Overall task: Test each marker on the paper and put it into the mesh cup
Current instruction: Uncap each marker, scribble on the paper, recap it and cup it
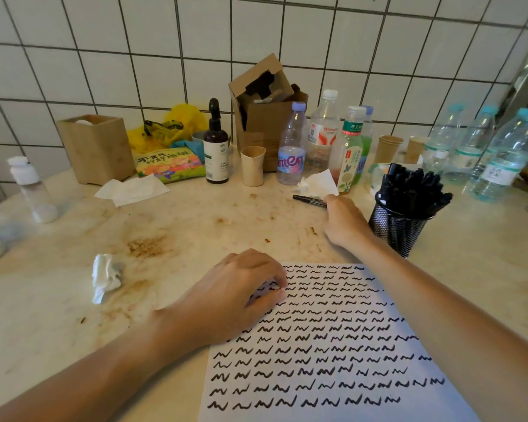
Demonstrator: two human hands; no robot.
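A white paper (333, 345) covered with rows of black squiggles lies on the counter in front of me. My left hand (235, 296) rests on its upper left corner with the fingers curled down onto the sheet. My right hand (343, 220) reaches beyond the paper and grips one end of a black marker (308, 198), which lies flat on the counter pointing left. To the right stands a black mesh cup (398, 226) packed with several black markers.
A crumpled tissue (105, 277) lies left of the paper. Behind the marker are loose tissues (317, 182), several bottles (291, 147), a beige cup (252, 166), a cardboard box (265, 111) and a wooden box (96, 147) along the tiled wall. More water bottles (500, 153) stand far right.
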